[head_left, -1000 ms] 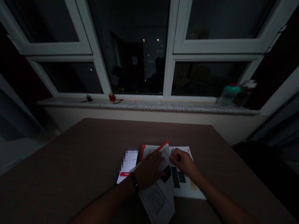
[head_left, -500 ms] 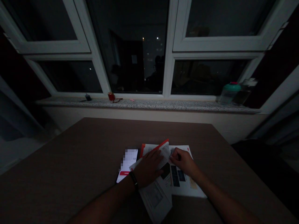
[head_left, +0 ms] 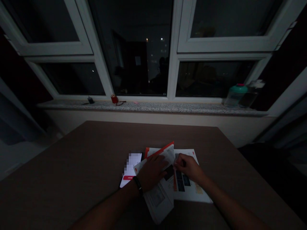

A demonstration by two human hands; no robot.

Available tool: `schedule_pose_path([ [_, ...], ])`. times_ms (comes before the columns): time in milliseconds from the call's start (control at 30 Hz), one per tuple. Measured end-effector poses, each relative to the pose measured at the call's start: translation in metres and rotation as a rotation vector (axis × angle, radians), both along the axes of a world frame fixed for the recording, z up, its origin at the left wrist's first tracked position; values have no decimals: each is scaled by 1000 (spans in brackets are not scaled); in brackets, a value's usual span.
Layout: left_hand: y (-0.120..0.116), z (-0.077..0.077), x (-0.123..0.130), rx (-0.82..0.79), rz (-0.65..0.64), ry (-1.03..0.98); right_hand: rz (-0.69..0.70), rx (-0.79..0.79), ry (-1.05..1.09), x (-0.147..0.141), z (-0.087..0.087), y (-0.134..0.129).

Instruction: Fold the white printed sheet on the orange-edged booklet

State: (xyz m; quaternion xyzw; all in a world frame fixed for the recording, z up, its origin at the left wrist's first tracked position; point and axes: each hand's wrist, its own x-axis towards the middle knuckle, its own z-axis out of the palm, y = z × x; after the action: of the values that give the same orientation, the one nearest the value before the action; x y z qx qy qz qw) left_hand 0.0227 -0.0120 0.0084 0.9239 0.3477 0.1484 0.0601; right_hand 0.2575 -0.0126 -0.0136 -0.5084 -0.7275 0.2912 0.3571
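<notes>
An open magazine (head_left: 205, 195) with printed text, small dark pictures and orange strips lies on the table. One of its pages (head_left: 158, 199) is folded over slantwise to the left, with its corner sticking out toward me. My left hand (head_left: 153, 169), a dark band on its wrist, rests flat on this folded page with fingers stretched. At the fold, my right hand (head_left: 188, 166) has its fingers closed in a pinch on the page's edge; the fingertips are partly hidden. Left of the magazine, a phone (head_left: 134, 164) with a lit screen lies partly under the page.
The brown table (head_left: 72, 166) reaches toward a speckled windowsill (head_left: 153, 107). On the sill stand a small red jar (head_left: 114, 99), a small dark bottle (head_left: 90, 100) and a large clear jug with a green top (head_left: 237, 94). The room is dim.
The folded page has shifted slightly, its lower corner now further from me and more to the left. My right hand has moved a little along the fold; my left hand stays on the page.
</notes>
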Motion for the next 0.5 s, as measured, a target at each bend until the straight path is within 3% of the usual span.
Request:
schedule_pose_path([
  [100,0,2,1,-3,0,5,-48,10,23,1,-4,4],
  [367,-3,3,-1,-43,-38,-26,117,-62,-40,-1,-3,-2],
  [500,-3,3,-1,-53,-25,-9,58,-27,-15,-1,-4,0],
])
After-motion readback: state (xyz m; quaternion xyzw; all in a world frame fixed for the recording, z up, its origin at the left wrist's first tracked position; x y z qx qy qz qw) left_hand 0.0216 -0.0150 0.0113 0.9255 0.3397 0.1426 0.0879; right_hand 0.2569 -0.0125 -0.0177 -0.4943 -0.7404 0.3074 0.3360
